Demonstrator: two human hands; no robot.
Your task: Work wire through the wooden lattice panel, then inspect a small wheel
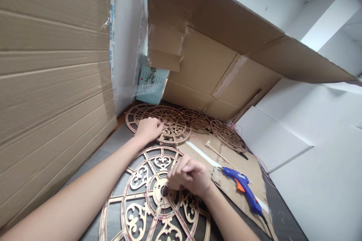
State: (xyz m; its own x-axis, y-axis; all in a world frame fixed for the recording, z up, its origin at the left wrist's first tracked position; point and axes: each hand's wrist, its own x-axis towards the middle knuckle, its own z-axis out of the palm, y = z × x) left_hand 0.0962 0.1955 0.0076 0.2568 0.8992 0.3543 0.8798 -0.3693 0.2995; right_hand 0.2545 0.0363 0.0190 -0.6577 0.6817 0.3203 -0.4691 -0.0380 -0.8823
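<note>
Nearest to us lay the large fretwork disc, flat on the dark bench surface at its near edge, so round that it had no long axis and pointed nowhere; only its face looked up at us. Thin reddish wire already ran along several of its spokes and around the hub, so we judged the wiring partly done, with much of the rim apparently bare. Behind it, toward the far left corner, a stack of smaller fretwork discs overlapped one another, flat too, and these looked untouched by us apart from one. Our left hand rested on the nearest of that stack, fingers curled and pressed together on its rim. Our right hand sat over the big disc's hub, fingers bunched and pinching something fine there, probably wire, though we could not tell for sure. On the cardboard sheet toward the right edge lay a blue glue gun, nozzle toward the discs, and a thin wooden stick beyond it
</note>
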